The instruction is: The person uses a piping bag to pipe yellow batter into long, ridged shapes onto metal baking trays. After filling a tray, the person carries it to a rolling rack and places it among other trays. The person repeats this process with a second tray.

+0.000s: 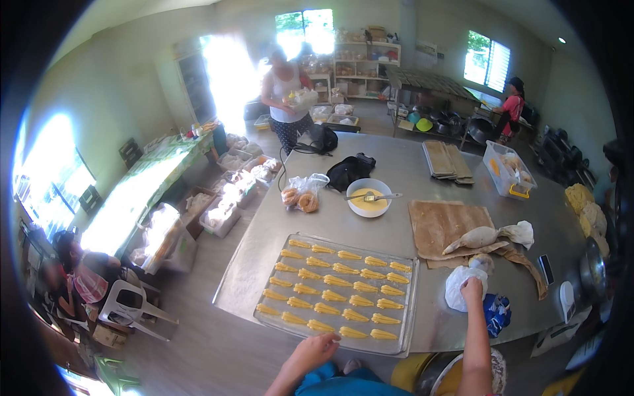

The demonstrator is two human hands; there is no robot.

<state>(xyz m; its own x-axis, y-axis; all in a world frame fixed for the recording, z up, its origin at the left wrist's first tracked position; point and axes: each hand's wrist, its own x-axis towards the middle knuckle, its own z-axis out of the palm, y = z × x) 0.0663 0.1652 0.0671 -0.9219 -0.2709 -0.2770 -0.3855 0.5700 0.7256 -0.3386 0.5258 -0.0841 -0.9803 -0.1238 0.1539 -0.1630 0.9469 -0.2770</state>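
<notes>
My left hand (pixel 315 350) hovers at the near rim of a metal baking tray (pixel 412 317), its fingers loosely bent and no object visible in them. Rows of ridged, piped yellow dough pieces (pixel 327 309) cover the tray. My right hand (pixel 473 288) reaches to a white plastic bag (pixel 458 287); its fingertips are hidden, so whether they pinch the bag or dip into it cannot be told. A crumpled blue packet (pixel 497 314) lies just right of the bag. Beyond it a filled piping bag (pixel 478 237) rests on brown paper sheets (pixel 441 220).
A white bowl (pixel 367 210) of yellow liquid holds a brush. Nearby are bagged bread rings (pixel 302 198), a black bag (pixel 349 172), a plastic bin (pixel 510 171), a phone (pixel 546 270) and a white scale (pixel 566 301). One person (pixel 287 94) stands past the steel table (pixel 391 168); others are farther off.
</notes>
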